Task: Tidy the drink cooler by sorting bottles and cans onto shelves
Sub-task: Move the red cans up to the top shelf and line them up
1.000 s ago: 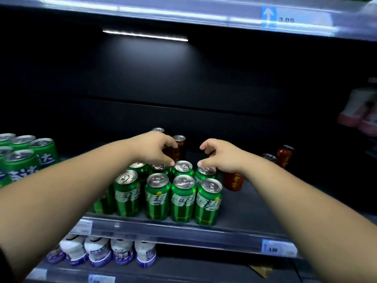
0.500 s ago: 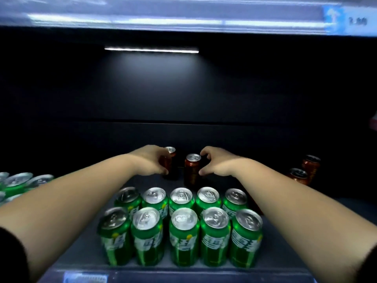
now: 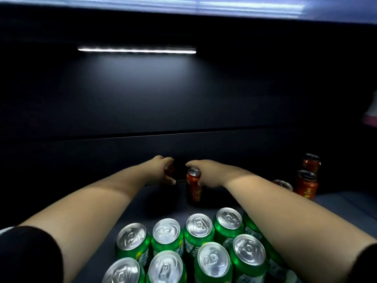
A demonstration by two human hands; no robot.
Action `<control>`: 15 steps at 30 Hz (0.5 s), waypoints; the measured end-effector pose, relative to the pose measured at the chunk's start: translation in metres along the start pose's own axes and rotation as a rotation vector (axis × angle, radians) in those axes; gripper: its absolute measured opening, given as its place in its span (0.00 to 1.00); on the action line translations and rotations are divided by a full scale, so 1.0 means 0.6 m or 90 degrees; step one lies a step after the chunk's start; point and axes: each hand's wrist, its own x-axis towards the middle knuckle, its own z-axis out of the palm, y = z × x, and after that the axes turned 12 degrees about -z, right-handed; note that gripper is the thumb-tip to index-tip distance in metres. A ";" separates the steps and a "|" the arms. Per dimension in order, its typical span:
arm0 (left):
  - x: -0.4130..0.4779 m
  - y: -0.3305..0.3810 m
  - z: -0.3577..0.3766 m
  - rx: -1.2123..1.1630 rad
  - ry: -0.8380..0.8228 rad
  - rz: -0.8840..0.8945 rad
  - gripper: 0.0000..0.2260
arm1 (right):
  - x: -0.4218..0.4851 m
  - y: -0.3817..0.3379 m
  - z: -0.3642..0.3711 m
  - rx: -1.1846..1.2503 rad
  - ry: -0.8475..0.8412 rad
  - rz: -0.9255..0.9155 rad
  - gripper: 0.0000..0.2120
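Right hand (image 3: 210, 174) was curled round a red can (image 3: 193, 188) at the back of the shelf (image 3: 163, 207), yellow writing too blurry to read. Left hand (image 3: 161, 170) gripped another dark can (image 3: 170, 170), mostly hidden. Green cans (image 3: 167, 231) sat up front, labels cut off. 3 more red cans (image 3: 306, 183) stood off right.

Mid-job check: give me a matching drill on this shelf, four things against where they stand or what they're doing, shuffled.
1. left hand
2. right hand
3. green cans
4. spare red cans

A. stand at the far right of the shelf
B. grips the red can with its label showing
C. stand in rows at the front
D. grips a dark can, mostly hidden in shadow

Pairs: 1-D, 2-B, 3-C, 4-A
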 end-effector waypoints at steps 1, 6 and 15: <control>0.004 -0.001 0.000 -0.001 0.005 -0.001 0.40 | 0.003 0.001 0.000 -0.016 0.002 -0.002 0.37; 0.014 -0.013 -0.023 -0.093 -0.057 0.044 0.25 | 0.000 -0.002 -0.016 -0.090 -0.024 0.017 0.31; -0.027 -0.001 -0.014 -0.142 -0.154 0.126 0.30 | -0.017 0.009 -0.007 0.003 -0.022 0.027 0.36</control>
